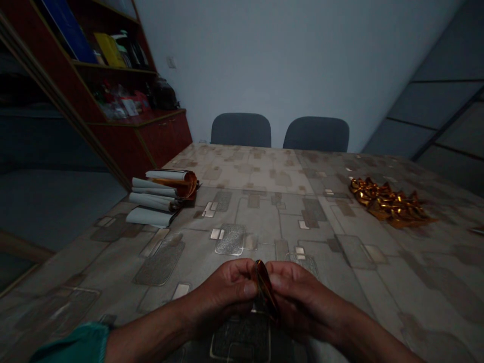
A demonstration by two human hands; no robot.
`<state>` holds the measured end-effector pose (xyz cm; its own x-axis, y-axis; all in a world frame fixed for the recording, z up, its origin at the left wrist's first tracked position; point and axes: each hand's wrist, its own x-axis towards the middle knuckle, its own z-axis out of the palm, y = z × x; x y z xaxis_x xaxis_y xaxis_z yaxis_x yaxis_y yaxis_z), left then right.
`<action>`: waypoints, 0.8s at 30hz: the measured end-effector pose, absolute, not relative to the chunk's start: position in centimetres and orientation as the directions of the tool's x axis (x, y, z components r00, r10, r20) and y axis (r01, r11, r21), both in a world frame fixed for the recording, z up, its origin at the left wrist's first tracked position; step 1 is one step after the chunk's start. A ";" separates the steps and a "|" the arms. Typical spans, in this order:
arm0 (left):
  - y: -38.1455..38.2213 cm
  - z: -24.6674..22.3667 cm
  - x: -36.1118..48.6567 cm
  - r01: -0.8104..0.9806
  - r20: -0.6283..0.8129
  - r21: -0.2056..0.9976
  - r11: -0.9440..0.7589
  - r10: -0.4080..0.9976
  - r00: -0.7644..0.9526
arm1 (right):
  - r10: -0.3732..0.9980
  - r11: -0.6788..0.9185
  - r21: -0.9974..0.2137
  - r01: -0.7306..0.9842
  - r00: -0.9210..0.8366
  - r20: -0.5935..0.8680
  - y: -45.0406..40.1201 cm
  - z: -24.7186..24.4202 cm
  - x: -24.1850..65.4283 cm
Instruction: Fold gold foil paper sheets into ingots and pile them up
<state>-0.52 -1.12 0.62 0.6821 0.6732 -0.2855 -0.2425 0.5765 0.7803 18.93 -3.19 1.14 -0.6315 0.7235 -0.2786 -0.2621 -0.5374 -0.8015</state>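
Low in the head view, my two hands meet over the near part of the table. A folded piece of shiny gold foil paper (265, 287) stands narrow side toward me between them. My left hand (232, 285) pinches it from the left with thumb and fingers. From the other side my right hand (298, 287) grips it too, its lower fingers in shadow. Off to the left lies a stack of bent foil sheets (157, 199) with pale backs and gold inner faces. On the right sits a cluster of folded gold foil pieces (389, 201).
A patterned cloth (260, 212) covers the table. Two grey chairs (241, 129) stand at its far side against the wall. A red-brown cabinet (151, 136) with shelves of assorted goods is at the back left. Something small and shiny (477, 230) shows at the right edge.
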 end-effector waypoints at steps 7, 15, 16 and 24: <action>-1.1 1.2 -0.4 -0.225 -0.245 0.754 0.617 0.582 0.775 | 0.745 -0.509 -0.829 -0.231 -0.600 -0.291 -3.1 2.0 18.8; -1.1 1.8 -0.7 -0.163 -0.281 0.706 0.689 0.485 0.828 | 0.864 -0.315 -0.915 -0.250 -0.474 -0.168 -2.7 1.8 18.7; -1.2 1.9 -0.8 -0.147 -0.292 0.686 0.712 0.455 0.841 | 0.889 -0.260 -0.933 -0.249 -0.440 -0.130 -2.7 1.9 18.7; -1.9 1.0 -1.0 -0.108 -0.354 0.616 0.780 0.397 0.847 | 0.886 -0.173 -0.955 -0.240 -0.462 -0.044 -3.0 2.9 18.3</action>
<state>-0.95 -1.94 1.04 0.8465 0.3973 -0.3543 -0.1082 0.7801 0.6163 18.35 -2.98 2.90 -0.4623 0.8856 -0.0441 -0.2402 -0.1729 -0.9552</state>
